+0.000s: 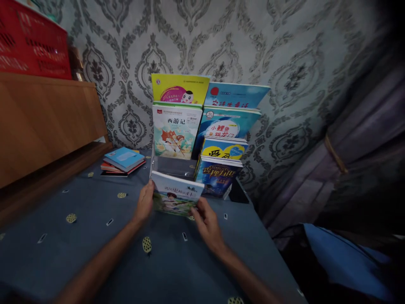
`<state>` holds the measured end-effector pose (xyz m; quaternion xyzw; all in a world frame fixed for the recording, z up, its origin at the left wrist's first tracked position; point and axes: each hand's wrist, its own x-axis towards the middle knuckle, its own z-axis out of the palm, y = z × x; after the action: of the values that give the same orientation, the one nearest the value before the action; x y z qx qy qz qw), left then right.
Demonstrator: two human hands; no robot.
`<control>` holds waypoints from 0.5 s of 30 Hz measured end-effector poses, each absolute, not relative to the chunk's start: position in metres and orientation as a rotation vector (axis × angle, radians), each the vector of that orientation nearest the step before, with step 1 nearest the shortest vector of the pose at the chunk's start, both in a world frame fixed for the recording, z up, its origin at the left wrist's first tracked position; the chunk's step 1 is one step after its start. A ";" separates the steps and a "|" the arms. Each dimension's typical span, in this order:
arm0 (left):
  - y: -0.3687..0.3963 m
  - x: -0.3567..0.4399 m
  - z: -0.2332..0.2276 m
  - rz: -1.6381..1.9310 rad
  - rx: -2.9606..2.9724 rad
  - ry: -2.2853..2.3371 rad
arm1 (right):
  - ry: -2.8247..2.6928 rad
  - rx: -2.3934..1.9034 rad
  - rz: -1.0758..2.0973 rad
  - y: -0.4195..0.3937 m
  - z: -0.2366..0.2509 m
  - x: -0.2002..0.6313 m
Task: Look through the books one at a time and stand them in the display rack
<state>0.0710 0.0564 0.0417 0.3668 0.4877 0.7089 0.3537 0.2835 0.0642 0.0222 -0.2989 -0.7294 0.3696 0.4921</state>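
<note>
A thin picture-cover book (175, 195), pale at the top and green below, is held between my two hands. My left hand (146, 202) grips its left edge, and my right hand (207, 221) pinches its lower right corner. Just behind it stands a clear stepped book rack (174, 165), whose front left step shows bare. Upright on the rack are a yellow book (179, 88), a white book with a painted cover (176, 131), blue books (236, 93), a yellow-and-blue book (223, 148) and dark blue books (218, 175).
A small stack of books (124, 159) lies left of the rack on the blue patterned tablecloth (95, 236). A wooden cabinet (47, 122) with a red basket (34, 46) on top borders the left. Patterned wallpaper rises behind; a curtain (316, 169) hangs right.
</note>
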 end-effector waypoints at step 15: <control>0.045 0.069 0.005 1.743 1.238 1.529 | -1.788 -0.820 0.790 0.046 -0.014 0.281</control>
<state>0.0686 0.0448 0.0051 0.4554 0.5627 0.6416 0.2538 0.2809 0.0464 -0.0137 -0.3373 -0.7358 0.3251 0.4890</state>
